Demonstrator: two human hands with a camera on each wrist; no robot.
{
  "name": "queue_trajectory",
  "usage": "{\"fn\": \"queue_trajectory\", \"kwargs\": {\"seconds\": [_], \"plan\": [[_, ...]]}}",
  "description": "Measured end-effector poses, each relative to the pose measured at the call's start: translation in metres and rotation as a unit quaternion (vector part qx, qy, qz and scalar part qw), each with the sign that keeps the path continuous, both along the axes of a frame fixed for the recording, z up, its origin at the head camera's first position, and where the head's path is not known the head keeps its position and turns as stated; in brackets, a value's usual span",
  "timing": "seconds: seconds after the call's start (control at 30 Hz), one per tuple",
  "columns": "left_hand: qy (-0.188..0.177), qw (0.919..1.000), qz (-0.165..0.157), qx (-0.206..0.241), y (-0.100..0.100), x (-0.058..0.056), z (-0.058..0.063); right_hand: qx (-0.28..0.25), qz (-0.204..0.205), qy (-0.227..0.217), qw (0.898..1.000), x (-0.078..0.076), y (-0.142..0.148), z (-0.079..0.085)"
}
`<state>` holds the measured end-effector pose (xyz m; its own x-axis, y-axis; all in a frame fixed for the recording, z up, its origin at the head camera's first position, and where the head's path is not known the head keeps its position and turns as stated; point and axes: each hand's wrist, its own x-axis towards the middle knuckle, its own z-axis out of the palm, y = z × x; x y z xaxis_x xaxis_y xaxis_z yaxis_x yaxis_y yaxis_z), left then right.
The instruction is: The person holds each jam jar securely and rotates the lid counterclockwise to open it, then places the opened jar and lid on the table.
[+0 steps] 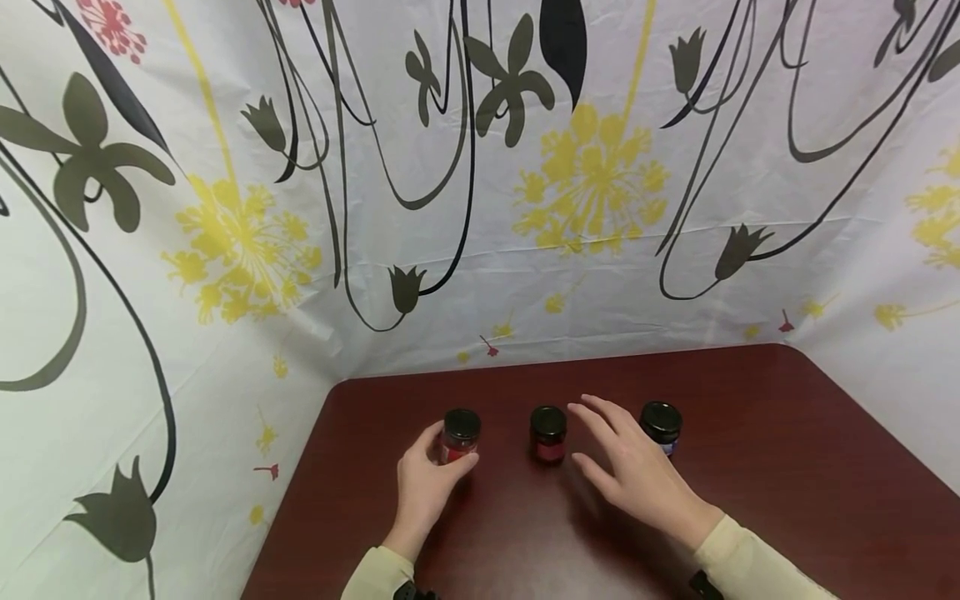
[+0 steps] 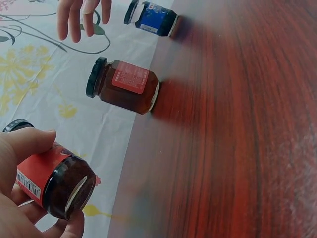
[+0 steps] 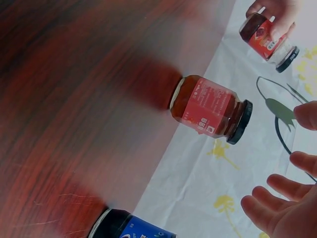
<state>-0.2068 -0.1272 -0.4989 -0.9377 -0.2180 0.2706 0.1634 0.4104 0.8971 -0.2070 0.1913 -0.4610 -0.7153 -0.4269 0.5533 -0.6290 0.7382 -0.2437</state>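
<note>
My left hand point(image 1: 426, 482) grips a glass jar point(image 1: 461, 427) with a black lid and a red label, fingers and thumb around its sides. In the left wrist view the dark base of this red-labelled jar point(image 2: 59, 183) shows, raised off the tabletop. A second jar point(image 1: 548, 435), amber-brown with a reddish label and dark lid, stands upright on the table between the hands. To its right hovers my right hand point(image 1: 641, 471), fingers spread and holding nothing. Just beyond that hand stands a blue-labelled jar point(image 1: 661, 423), partly covered by it in the head view.
The dark red wood-grain table point(image 1: 510, 542) has rounded far corners. A white cloth point(image 1: 480, 225) printed with flowers and stems hangs behind the table and along both sides.
</note>
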Motion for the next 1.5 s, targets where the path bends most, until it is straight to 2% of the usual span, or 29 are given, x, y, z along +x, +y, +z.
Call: {"fn": "queue_trajectory", "kwargs": {"seconds": [0.4, 0.73, 1.5], "plan": [[0.006, 0.9999, -0.015, 0.000, 0.008, 0.002, 0.004, -0.002, 0.001, 0.007, 1.000, 0.000, -0.001, 0.001], [0.010, 0.9995, -0.029, 0.001, 0.014, 0.006, 0.008, -0.002, -0.005, -0.003, 1.000, 0.000, 0.001, -0.001], [0.021, 0.9988, -0.043, -0.008, 0.028, 0.013, 0.013, -0.016, 0.000, 0.020, 1.000, -0.002, 0.000, -0.003]]}}
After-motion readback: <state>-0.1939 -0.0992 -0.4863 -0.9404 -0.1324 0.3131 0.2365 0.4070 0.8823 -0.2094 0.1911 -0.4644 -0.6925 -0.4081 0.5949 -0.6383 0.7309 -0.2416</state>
